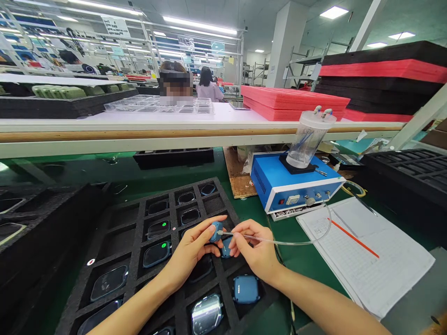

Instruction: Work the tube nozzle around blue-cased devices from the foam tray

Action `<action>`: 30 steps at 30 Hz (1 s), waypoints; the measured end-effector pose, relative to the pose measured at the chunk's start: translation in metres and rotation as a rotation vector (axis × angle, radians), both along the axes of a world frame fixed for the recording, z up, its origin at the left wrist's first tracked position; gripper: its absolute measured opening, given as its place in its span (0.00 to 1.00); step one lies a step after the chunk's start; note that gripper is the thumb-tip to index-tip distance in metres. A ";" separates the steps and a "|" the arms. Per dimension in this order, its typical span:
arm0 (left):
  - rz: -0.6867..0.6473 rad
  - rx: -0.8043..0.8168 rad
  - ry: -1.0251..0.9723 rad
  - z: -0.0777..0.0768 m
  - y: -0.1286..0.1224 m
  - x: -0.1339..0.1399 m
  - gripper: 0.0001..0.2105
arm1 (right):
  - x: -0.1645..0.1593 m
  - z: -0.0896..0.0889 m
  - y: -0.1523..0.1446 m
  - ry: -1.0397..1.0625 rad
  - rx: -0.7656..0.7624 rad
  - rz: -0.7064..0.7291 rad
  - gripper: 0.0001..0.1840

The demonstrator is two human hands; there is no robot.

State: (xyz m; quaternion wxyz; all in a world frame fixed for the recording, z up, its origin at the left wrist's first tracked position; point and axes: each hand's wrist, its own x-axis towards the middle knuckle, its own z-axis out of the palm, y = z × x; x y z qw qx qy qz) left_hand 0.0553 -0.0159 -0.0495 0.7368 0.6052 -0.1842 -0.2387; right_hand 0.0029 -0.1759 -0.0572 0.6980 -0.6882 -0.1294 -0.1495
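Observation:
My left hand (pixel 195 242) pinches a small blue watch case (pixel 215 231) above a black foam tray (pixel 138 232). In my right hand (pixel 257 251) are the end of a clear thin tube (pixel 293 243) and its slim nozzle, whose tip meets the blue case. Just below my fingers, another blue case (pixel 226 248) with small metal contacts sits in the tray. A blue case back (pixel 246 288) lies in a nearer compartment, beside a case with a shiny glass face (pixel 206 314). Several dark-faced watch cases (pixel 157 253) fill other compartments.
Behind my right hand stands a blue control box (pixel 268 170) with a clear cylinder (pixel 309 142) on top; the tube runs from its front. Papers (pixel 394 265) with a red pen (pixel 354 238) lie to the right. Black foam trays flank both sides. A shelf (pixel 174 145) crosses ahead.

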 end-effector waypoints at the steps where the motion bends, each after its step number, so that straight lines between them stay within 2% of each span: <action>1: 0.000 0.000 0.000 0.000 0.000 0.000 0.28 | 0.000 0.000 0.000 -0.002 0.000 -0.001 0.11; 30: -0.001 -0.005 -0.005 0.000 -0.001 0.001 0.29 | 0.002 0.000 0.002 -0.001 -0.010 -0.009 0.12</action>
